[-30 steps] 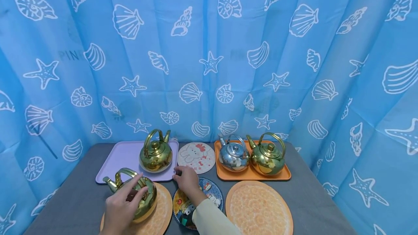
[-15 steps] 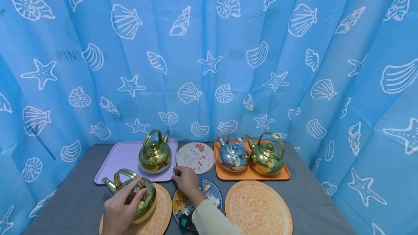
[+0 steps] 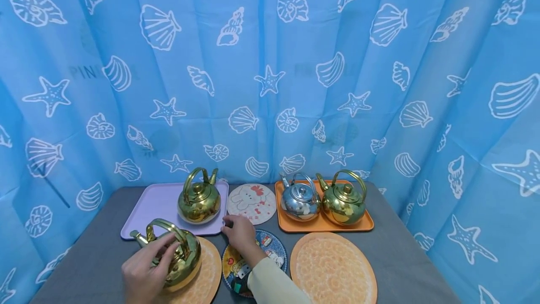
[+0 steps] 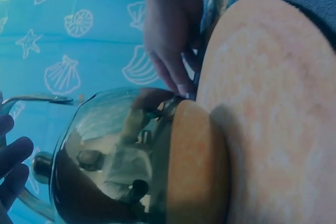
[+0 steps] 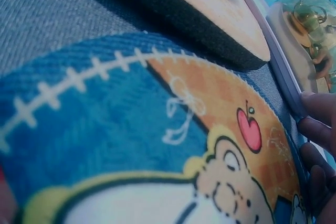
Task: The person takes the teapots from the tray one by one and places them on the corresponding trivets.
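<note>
On the left round placemat [image 3: 209,266] stands a gold teapot [image 3: 189,266], upright, its spout towards the left. My left hand [image 3: 143,271] is beside its arched handle, thumb and fingers bent but apart; in the left wrist view the fingers [image 4: 16,153] show spread near the lid knob. My right hand [image 3: 240,236] pinches the near right corner of the purple tray [image 3: 156,201]; its fingertips [image 5: 315,107] meet the rim in the right wrist view. A second gold teapot [image 3: 199,203] stands on that tray.
An orange tray [image 3: 295,228] at the back right bears a silver teapot [image 3: 300,203] and a gold teapot [image 3: 345,205]. A rabbit-print round mat [image 3: 253,201] lies between the trays. In front are a blue cartoon mat [image 3: 274,247], under my right forearm, and another round placemat [image 3: 333,266].
My left hand has drawn back a little to the left from over the near gold teapot, its fingers bending more. The right hand stays at the purple tray's corner. The view shifts slightly.
</note>
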`<state>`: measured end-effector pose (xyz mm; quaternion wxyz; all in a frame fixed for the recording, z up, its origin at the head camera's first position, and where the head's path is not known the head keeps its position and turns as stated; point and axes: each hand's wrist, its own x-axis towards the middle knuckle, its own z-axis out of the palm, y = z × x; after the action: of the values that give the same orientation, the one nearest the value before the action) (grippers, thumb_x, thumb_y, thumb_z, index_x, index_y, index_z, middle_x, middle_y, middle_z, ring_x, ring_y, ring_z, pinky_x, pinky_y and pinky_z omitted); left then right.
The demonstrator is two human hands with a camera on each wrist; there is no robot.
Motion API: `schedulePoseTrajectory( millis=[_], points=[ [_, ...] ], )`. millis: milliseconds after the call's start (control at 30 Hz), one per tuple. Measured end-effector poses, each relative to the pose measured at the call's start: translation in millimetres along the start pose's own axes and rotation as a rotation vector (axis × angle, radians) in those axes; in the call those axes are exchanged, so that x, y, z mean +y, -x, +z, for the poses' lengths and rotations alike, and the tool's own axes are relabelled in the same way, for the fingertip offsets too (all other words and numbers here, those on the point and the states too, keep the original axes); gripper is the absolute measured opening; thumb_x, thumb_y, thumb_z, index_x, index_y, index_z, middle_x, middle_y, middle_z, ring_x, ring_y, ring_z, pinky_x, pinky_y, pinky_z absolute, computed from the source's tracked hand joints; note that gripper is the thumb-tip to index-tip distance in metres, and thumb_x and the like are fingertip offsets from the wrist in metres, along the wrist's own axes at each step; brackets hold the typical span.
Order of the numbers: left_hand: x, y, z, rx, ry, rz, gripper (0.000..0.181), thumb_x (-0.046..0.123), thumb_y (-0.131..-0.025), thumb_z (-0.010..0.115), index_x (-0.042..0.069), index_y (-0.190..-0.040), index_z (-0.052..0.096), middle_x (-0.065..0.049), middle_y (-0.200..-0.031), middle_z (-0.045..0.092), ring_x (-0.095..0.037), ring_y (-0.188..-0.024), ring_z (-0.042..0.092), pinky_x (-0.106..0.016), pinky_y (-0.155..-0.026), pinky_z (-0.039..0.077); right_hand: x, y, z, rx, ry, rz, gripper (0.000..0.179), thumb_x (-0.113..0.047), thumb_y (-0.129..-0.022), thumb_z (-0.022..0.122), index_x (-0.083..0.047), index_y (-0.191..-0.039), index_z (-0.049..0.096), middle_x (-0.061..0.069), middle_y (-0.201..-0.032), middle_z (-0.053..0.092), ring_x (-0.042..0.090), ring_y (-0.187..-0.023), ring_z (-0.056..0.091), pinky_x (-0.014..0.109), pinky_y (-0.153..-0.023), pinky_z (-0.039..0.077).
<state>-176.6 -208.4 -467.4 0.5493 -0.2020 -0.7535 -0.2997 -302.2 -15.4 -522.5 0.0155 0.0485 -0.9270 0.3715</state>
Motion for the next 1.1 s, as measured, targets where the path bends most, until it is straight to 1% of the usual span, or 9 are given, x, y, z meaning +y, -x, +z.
schedulePoseTrajectory(
  millis=[100, 233, 367, 467, 633, 800, 933, 1000, 1100],
  points=[
    [-2.4, -4.7, -1.8, 0.031, 0.026, 0.017, 0.029, 0.03, -0.088, 0.074, 0.001, -0.093, 0.076, -0.007, -0.077, 0.072, -0.008, -0.055, 0.061, -0.012, -0.057, 0.047, 0, 0.3, -1, 0.002, 0.004, 0.0, 0.027, -0.027, -0.088, 0.074, -0.026, -0.114, 0.073, -0.012, -0.099, 0.068, 0.01, -0.089, 0.058, 0.038, -0.083, 0.049],
    [-5.3, -13.4, -3.1, 0.092, 0.049, 0.05, 0.033, 0.031, -0.089, 0.073, -0.001, -0.088, 0.076, -0.009, -0.074, 0.071, -0.008, -0.057, 0.061, -0.01, -0.059, 0.046, -1, 0.0, -1, 0.006, 0.006, -0.004, 0.027, -0.028, -0.088, 0.074, -0.026, -0.115, 0.073, -0.012, -0.101, 0.068, 0.009, -0.091, 0.059, 0.038, -0.084, 0.049],
    [-4.7, -24.7, -5.5, 0.149, 0.081, 0.07, 0.033, 0.029, -0.088, 0.074, -0.003, -0.083, 0.075, -0.012, -0.073, 0.071, -0.009, -0.061, 0.063, -0.008, -0.068, 0.046, -1, 0.5, 0, 0.009, -0.005, -0.009, 0.027, -0.028, -0.087, 0.074, -0.026, -0.115, 0.074, -0.012, -0.101, 0.069, 0.009, -0.09, 0.059, 0.038, -0.084, 0.049],
    [-3.1, -34.2, -8.3, 0.174, 0.116, 0.092, 0.032, 0.026, -0.087, 0.075, -0.005, -0.081, 0.074, -0.015, -0.073, 0.07, -0.011, -0.066, 0.065, -0.008, -0.075, 0.046, 0, 0.7, -1, 0.015, -0.002, -0.026, 0.027, -0.027, -0.087, 0.075, -0.025, -0.114, 0.074, -0.012, -0.1, 0.069, 0.008, -0.088, 0.059, 0.038, -0.082, 0.049],
    [-3.4, -44.6, -13.2, 0.197, 0.152, 0.108, 0.034, 0.026, -0.088, 0.075, -0.008, -0.082, 0.073, -0.019, -0.074, 0.068, -0.009, -0.074, 0.065, -0.011, -0.082, 0.046, 1, 0.8, -3, 0.019, 0.004, -0.057, 0.027, -0.027, -0.087, 0.075, -0.024, -0.114, 0.074, -0.012, -0.097, 0.069, 0.007, -0.084, 0.058, 0.036, -0.078, 0.049],
    [-8.2, -50.7, -18.7, 0.179, 0.169, 0.081, 0.035, 0.026, -0.087, 0.075, -0.008, -0.086, 0.073, -0.019, -0.079, 0.069, -0.008, -0.081, 0.063, -0.013, -0.083, 0.045, 1, 1.4, -3, 0.021, 0.0, -0.075, 0.027, -0.027, -0.088, 0.074, -0.022, -0.114, 0.074, -0.012, -0.096, 0.069, 0.006, -0.085, 0.059, 0.035, -0.078, 0.049],
    [-11.6, -54.6, -25.3, 0.118, 0.196, 0.039, 0.035, 0.026, -0.085, 0.077, -0.009, -0.09, 0.073, -0.021, -0.088, 0.07, -0.01, -0.094, 0.062, -0.017, -0.089, 0.045, 1, 2.0, -3, 0.024, 0.0, -0.08, 0.027, -0.027, -0.088, 0.074, -0.022, -0.115, 0.074, -0.013, -0.097, 0.069, 0.006, -0.088, 0.06, 0.036, -0.079, 0.049],
    [-17.2, -52.8, -28.4, 0.084, 0.194, 0.007, 0.033, 0.024, -0.084, 0.078, -0.008, -0.092, 0.073, -0.021, -0.093, 0.07, -0.011, -0.099, 0.061, -0.019, -0.093, 0.043, 1, 2.5, -3, 0.023, -0.004, -0.072, 0.027, -0.027, -0.088, 0.074, -0.022, -0.115, 0.074, -0.013, -0.098, 0.069, 0.006, -0.089, 0.06, 0.036, -0.081, 0.049],
    [-31.0, -46.0, -32.2, 0.054, 0.17, -0.058, 0.026, 0.015, -0.082, 0.08, -0.006, -0.096, 0.074, -0.02, -0.101, 0.07, -0.011, -0.104, 0.058, -0.018, -0.094, 0.041, 1, 3.1, -2, 0.028, -0.007, -0.071, 0.026, -0.026, -0.088, 0.074, -0.022, -0.114, 0.074, -0.013, -0.098, 0.069, 0.007, -0.091, 0.061, 0.037, -0.082, 0.048]
  ],
)
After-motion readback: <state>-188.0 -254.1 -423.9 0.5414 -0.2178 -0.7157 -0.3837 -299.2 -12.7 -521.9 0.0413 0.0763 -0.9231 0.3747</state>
